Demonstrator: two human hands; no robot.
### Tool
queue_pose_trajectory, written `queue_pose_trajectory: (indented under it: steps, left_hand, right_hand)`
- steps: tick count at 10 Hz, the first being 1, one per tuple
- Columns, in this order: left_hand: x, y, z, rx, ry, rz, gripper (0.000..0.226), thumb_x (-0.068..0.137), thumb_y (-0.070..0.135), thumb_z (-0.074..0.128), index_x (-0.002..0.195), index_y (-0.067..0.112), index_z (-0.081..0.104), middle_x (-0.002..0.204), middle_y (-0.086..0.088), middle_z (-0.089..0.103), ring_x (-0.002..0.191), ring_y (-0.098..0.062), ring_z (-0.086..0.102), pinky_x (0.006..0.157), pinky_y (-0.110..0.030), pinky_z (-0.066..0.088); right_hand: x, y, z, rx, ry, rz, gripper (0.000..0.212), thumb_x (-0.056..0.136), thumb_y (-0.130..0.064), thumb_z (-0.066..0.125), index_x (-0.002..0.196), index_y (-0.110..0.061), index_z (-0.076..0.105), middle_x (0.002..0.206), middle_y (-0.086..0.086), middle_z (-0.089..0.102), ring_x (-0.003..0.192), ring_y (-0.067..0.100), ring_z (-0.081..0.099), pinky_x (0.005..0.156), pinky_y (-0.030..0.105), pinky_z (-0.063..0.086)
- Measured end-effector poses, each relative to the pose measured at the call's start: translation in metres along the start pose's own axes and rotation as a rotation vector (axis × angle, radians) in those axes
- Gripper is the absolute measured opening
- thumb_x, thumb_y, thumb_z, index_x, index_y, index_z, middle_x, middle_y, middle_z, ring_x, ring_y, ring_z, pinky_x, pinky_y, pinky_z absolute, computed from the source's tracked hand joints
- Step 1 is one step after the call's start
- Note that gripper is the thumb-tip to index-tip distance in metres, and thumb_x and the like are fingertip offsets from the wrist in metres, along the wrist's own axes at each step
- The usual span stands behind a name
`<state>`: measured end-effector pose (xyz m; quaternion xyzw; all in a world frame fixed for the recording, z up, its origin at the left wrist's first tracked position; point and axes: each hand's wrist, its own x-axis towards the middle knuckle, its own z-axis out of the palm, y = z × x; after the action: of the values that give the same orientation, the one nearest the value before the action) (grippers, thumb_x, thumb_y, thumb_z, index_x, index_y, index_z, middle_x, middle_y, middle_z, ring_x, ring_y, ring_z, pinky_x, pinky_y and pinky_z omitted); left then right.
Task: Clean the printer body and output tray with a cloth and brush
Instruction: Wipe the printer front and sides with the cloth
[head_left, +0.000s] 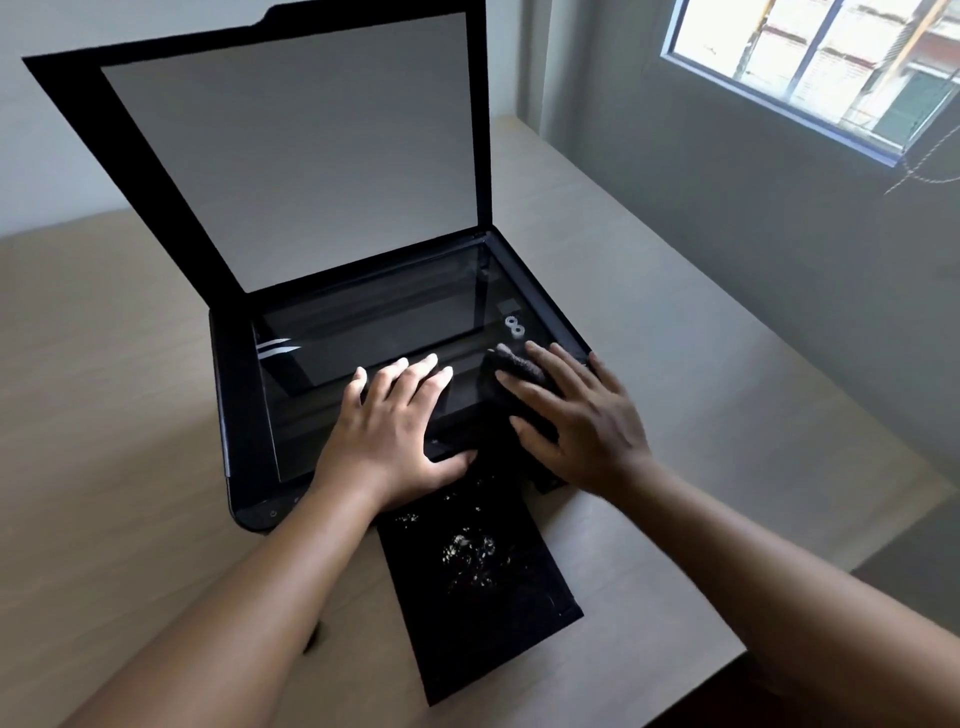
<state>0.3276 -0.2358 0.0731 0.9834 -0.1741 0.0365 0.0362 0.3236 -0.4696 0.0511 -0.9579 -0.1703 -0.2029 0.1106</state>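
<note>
A black printer (239, 415) stands on the table with its scanner lid (291, 150) raised and the glass (374, 322) bare. My left hand (395, 431) lies flat on the near part of the glass, fingers straight, thumb over the front edge. My right hand (576, 415) presses a dark cloth (514, 364) onto the glass's right side with spread fingers. The black output tray (483, 623) sticks out toward me, speckled with pale crumbs (472, 556). No brush is visible.
The light wooden table (675, 364) runs to a wall on the right, under a window (810, 67). Its near edge lies just past the tray's end. Two small white rings (514, 327) sit at the glass's right edge.
</note>
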Motion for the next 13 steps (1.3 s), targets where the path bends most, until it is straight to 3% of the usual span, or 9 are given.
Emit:
queue_pose_trajectory:
  steps: [1, 2, 5, 6, 7, 9, 10, 11, 13]
  left_hand:
    - [0.0, 0.0, 0.0, 0.002, -0.003, -0.001, 0.098, 0.067, 0.083, 0.037, 0.148, 0.029, 0.03, 0.156, 0.007, 0.028, 0.143, -0.021, 0.023, 0.117, -0.054, 0.013]
    - [0.0, 0.001, 0.0, 0.011, -0.002, -0.002, 0.097, 0.068, 0.083, 0.038, 0.148, 0.029, 0.03, 0.156, 0.007, 0.029, 0.143, -0.021, 0.023, 0.116, -0.054, 0.014]
    - [0.0, 0.002, -0.001, 0.011, -0.011, -0.009, 0.099, 0.067, 0.085, 0.032, 0.149, 0.031, 0.026, 0.157, 0.009, 0.025, 0.144, -0.019, 0.018, 0.117, -0.051, 0.011]
    - [0.0, 0.001, -0.002, 0.011, -0.014, -0.011, 0.098, 0.067, 0.085, 0.033, 0.149, 0.032, 0.025, 0.157, 0.01, 0.024, 0.144, -0.018, 0.017, 0.118, -0.051, 0.01]
    - [-0.001, 0.001, -0.001, -0.002, -0.005, -0.008, 0.096, 0.066, 0.08, 0.038, 0.148, 0.031, 0.028, 0.155, 0.009, 0.027, 0.143, -0.019, 0.021, 0.118, -0.052, 0.011]
    - [0.0, 0.0, 0.001, 0.026, -0.001, -0.005, 0.096, 0.067, 0.082, 0.038, 0.147, 0.03, 0.03, 0.154, 0.008, 0.03, 0.142, -0.021, 0.025, 0.116, -0.053, 0.016]
    - [0.001, 0.001, 0.001, 0.033, 0.003, -0.006, 0.096, 0.066, 0.082, 0.039, 0.147, 0.03, 0.031, 0.154, 0.007, 0.031, 0.142, -0.021, 0.025, 0.116, -0.053, 0.016]
    - [0.001, 0.001, 0.0, 0.03, 0.006, -0.004, 0.095, 0.067, 0.082, 0.039, 0.146, 0.029, 0.032, 0.154, 0.007, 0.031, 0.141, -0.021, 0.026, 0.116, -0.053, 0.017]
    - [0.0, 0.001, 0.0, 0.032, 0.003, -0.007, 0.096, 0.066, 0.082, 0.039, 0.146, 0.03, 0.033, 0.154, 0.008, 0.032, 0.142, -0.02, 0.026, 0.116, -0.053, 0.017]
  right_hand:
    - [0.003, -0.004, 0.0, 0.051, 0.066, 0.196, 0.043, 0.089, -0.051, 0.048, 0.129, -0.037, 0.057, 0.143, 0.003, 0.05, 0.136, 0.025, 0.042, 0.11, 0.047, 0.032]
    - [0.001, -0.008, 0.005, 0.053, 0.042, 0.054, 0.04, 0.088, -0.05, 0.051, 0.125, -0.038, 0.06, 0.143, 0.001, 0.05, 0.133, 0.022, 0.046, 0.109, 0.044, 0.034]
    - [0.011, -0.013, 0.003, 0.133, -0.023, 0.061, 0.036, 0.093, -0.049, 0.046, 0.126, -0.038, 0.059, 0.14, -0.003, 0.053, 0.131, 0.018, 0.047, 0.11, 0.037, 0.035]
    - [0.017, -0.016, -0.003, 0.325, 0.169, 0.248, 0.03, 0.095, -0.033, 0.052, 0.123, -0.027, 0.062, 0.135, -0.005, 0.057, 0.121, 0.016, 0.055, 0.096, 0.033, 0.047]
    - [0.005, -0.017, -0.007, 0.499, 0.43, 0.444, 0.032, 0.097, -0.025, 0.049, 0.127, -0.018, 0.061, 0.14, 0.003, 0.053, 0.13, 0.023, 0.049, 0.102, 0.035, 0.045]
    - [-0.01, -0.002, 0.006, 0.22, 0.112, 0.305, 0.03, 0.098, -0.035, 0.047, 0.124, -0.03, 0.06, 0.146, -0.005, 0.047, 0.141, 0.02, 0.033, 0.117, 0.039, 0.024]
    - [0.0, 0.0, -0.001, 0.297, 0.162, 0.461, 0.026, 0.097, -0.033, 0.049, 0.119, -0.029, 0.063, 0.142, -0.006, 0.052, 0.139, 0.024, 0.037, 0.113, 0.044, 0.031]
    - [0.002, -0.003, 0.002, 0.193, 0.049, 0.231, 0.025, 0.096, -0.037, 0.048, 0.114, -0.03, 0.065, 0.139, -0.007, 0.054, 0.139, 0.019, 0.038, 0.112, 0.038, 0.033]
    - [0.0, 0.003, -0.006, 0.266, 0.056, 0.259, 0.025, 0.097, -0.033, 0.047, 0.111, -0.024, 0.065, 0.137, -0.007, 0.055, 0.138, 0.02, 0.039, 0.108, 0.042, 0.038]
